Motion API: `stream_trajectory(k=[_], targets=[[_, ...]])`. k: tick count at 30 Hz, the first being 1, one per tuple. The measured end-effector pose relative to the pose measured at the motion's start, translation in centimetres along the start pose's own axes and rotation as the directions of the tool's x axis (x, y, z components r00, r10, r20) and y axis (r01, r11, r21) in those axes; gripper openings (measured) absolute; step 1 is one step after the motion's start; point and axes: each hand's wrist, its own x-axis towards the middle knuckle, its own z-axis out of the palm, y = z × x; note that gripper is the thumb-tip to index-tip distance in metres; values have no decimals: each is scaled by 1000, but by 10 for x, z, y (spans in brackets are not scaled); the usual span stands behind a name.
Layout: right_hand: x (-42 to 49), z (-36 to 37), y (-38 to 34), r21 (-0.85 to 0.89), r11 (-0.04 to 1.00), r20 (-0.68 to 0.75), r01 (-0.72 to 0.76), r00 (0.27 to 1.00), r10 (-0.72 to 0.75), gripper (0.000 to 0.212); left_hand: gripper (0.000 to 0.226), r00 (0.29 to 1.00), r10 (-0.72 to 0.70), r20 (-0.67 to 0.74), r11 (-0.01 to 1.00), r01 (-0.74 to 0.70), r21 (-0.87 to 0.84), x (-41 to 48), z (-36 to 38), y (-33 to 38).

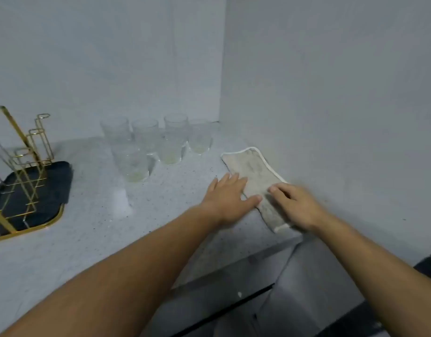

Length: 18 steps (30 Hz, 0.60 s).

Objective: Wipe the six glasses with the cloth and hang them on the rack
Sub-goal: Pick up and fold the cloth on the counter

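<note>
Cloth (252,170) lies flat on the worktop (161,215) by the right-hand wall. We note the left grip (230,197) resting on its near left edge, fingers straight, holding nothing; the right grip (296,205) lies flat on its near end, likewise clasping nothing. Six glasses (145,132) stand upright in a cluster near the back corner, apart from the cloth. Gold wire rack (27,166) sits at far left on a dark tray (54,186).

6 clear glasses (145,132): upright, tight cluster at back edge of bench (161,215). Cloth (252,171): beige w/ white trim, flat, long strip along bench right edge. Rack (52,188): gold wire, dark gold-rimmed base, bench left edge.
</note>
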Motion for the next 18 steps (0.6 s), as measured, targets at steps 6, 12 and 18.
stream_trajectory(k=[6,12,18], targets=[[6,2,3,-56,997,91,-52,994,57,42,93,998,-45,46,998,44,35,26,2,2],[1,7,-7,-227,971,203,-74,972,122,51,105,993,-92,68,968,73,240,26,9,-1],[-7,20,-36,-233,972,293,-21,952,91,52,108,990,-116,76,965,94,245,5,-13,-19]])
